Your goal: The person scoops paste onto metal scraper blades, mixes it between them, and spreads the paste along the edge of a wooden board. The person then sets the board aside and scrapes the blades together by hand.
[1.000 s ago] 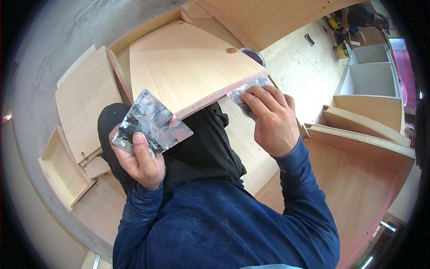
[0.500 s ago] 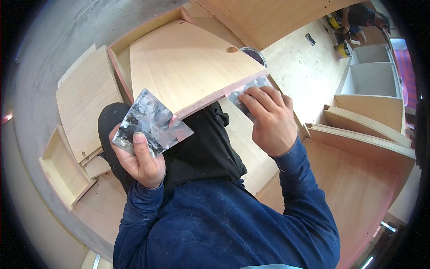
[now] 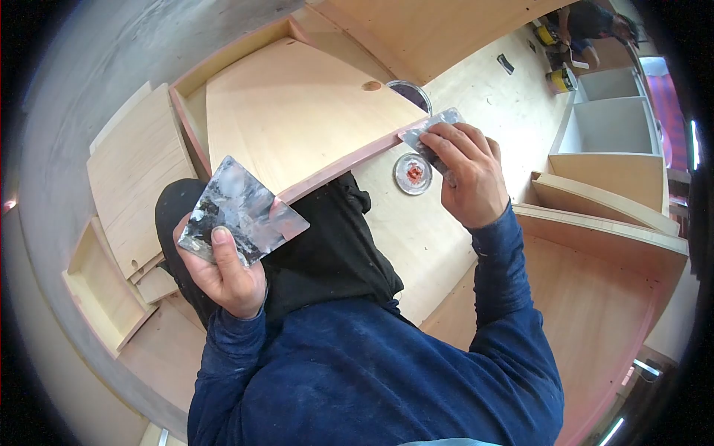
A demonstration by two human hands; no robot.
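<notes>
My left hand (image 3: pixel 234 279) grips a square flat putty plate (image 3: pixel 242 201), thumb on its smeared grey face; a pink patch of putty sits near its right corner. Between the fingers of my right hand (image 3: pixel 472 175) is a flat metal putty scraper (image 3: pixel 451 117). The scraper's left corner is at the far right end of the pink-coated edge (image 3: pixel 349 160) of a pale wooden panel (image 3: pixel 297 111); whether it touches cannot be made out. The panel has a round hole and lies in front of my knees. Below the scraper rests a round lid (image 3: pixel 413 175) with red paste.
A round tin (image 3: pixel 413 93) stands partly hidden behind the panel. Stacked boards (image 3: pixel 137 178) lie on the left. Cabinet parts (image 3: pixel 610 193) line the right side. At the far upper right, another person (image 3: pixel 591 22) works beside a yellow-black bucket (image 3: pixel 561 79).
My right hand and the scraper have moved right and slightly up toward the end of the panel edge. The lid with red paste has come into view. My left hand keeps holding its plate.
</notes>
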